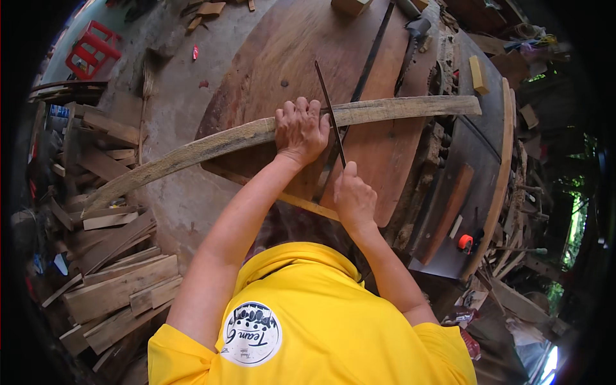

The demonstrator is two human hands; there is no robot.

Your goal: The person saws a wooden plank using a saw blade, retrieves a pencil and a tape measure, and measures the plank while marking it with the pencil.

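Observation:
A long, narrow wooden board (398, 110) lies crosswise over the brown wooden tabletop (256, 70), its left end jutting far past the table. It looks bowed in this wide view. My left hand (301, 130) presses down on the board near its middle, fingers curled over the far edge. My right hand (355, 197) is closed around the near end of a long, thin, dark blade (328, 102), which crosses the board just right of my left hand. The blade shows nearly edge-on; whether it is a saw or a file I cannot tell. Its handle is hidden in my fist.
Wood offcuts (122, 289) are piled on the floor at left. A red plastic stool (93, 50) stands at the far left. On the dark side surface (449, 186) at right lie an orange-and-black round thing (465, 242), a reddish wood strip (449, 213) and a wood block (478, 75).

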